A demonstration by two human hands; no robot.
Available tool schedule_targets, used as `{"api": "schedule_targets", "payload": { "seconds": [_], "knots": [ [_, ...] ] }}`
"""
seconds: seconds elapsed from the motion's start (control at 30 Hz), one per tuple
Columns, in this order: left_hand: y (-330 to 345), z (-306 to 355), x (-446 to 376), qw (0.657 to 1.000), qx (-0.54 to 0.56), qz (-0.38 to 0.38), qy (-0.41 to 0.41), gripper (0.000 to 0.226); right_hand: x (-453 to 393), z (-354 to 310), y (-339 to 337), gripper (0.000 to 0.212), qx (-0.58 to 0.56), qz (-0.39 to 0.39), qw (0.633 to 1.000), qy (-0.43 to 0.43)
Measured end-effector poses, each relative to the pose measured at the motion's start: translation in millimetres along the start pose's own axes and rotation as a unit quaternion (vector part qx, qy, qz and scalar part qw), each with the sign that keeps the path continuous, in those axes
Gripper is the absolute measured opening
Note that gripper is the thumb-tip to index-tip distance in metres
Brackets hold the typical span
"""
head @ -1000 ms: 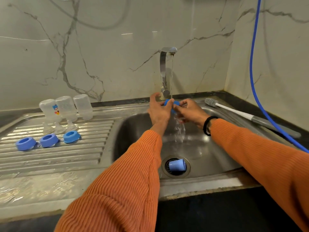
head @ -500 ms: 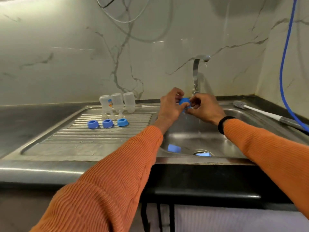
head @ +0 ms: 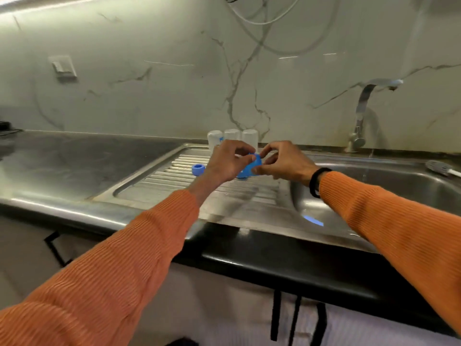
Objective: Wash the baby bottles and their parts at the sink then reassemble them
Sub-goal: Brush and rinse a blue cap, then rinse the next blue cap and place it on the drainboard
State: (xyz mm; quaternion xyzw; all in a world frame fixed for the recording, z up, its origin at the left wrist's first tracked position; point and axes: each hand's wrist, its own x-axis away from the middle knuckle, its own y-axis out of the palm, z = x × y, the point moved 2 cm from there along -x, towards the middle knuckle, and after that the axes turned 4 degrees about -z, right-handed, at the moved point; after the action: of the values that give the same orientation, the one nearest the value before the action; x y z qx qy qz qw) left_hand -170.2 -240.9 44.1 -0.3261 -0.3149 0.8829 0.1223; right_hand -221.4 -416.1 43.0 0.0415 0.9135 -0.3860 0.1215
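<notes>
A dark desk (head: 74, 161) runs along a marble-veined wall (head: 149, 83), and a steel sink unit is set into it. The ribbed drainboard (head: 162, 181) takes up the unit's left part; the basin (head: 399, 191) takes the right, with a curved tap (head: 361, 113) rising at its back edge.

Two arms in orange ribbed sleeves (head: 139, 248) reach in from the near edge of the desk. The right wrist wears a black band (head: 318, 181).

Both hands meet above the drainboard, close to its back edge. The left hand (head: 224, 166) and the right hand (head: 284, 163) each have a grip closed on one blue bottle part (head: 252, 168), pinching it between fingertips and thumbs from opposite sides. The part is held in the air above the ribs; its exact shape is blurred.

Three clear bottles (head: 232, 137) stand in a row at the back edge of the drainboard, just behind the hands. A blue ring (head: 198, 169) lies on the ribs just left of the left hand.

A brush head (head: 439, 168) rests on the sink's right rim. A blue patch (head: 313, 219) shows low in the basin near its front wall; what it is cannot be told. A light switch (head: 63, 66) sits on the wall to the left.
</notes>
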Motion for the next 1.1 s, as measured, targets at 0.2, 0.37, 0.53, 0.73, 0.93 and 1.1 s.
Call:
{"api": "schedule_targets", "payload": {
  "seconds": [0.2,0.37,0.53,0.73,0.93,1.1],
  "knots": [
    [-22.6,-41.5,20.9,0.998,-0.007,-0.028,-0.061,0.014,-13.6,-18.6,42.7,0.046,0.068,-0.037,0.997,-0.003],
    [-22.2,-44.8,28.2,0.997,-0.011,-0.018,-0.069,0.019,-15.9,-18.6,51.1,0.046,0.077,-0.036,0.996,-0.005],
    [-16.4,-32.3,25.4,0.998,-0.036,0.033,-0.042,0.026,-12.9,-10.0,24.0,0.040,0.093,-0.025,0.995,0.002],
    [16.1,17.2,10.3,0.999,0.002,0.036,0.019,0.010,13.7,35.5,-38.9,0.017,0.174,-0.022,0.984,0.037],
    [95.1,66.1,-14.5,0.995,-0.012,-0.087,0.051,0.013,57.2,107.2,-76.1,0.014,0.305,-0.096,0.940,0.120],
    [171.9,102.4,-33.3,0.938,-0.136,-0.314,0.047,0.026,78.2,162.4,-86.8,0.035,0.367,-0.205,0.883,0.209]
  ]
}}
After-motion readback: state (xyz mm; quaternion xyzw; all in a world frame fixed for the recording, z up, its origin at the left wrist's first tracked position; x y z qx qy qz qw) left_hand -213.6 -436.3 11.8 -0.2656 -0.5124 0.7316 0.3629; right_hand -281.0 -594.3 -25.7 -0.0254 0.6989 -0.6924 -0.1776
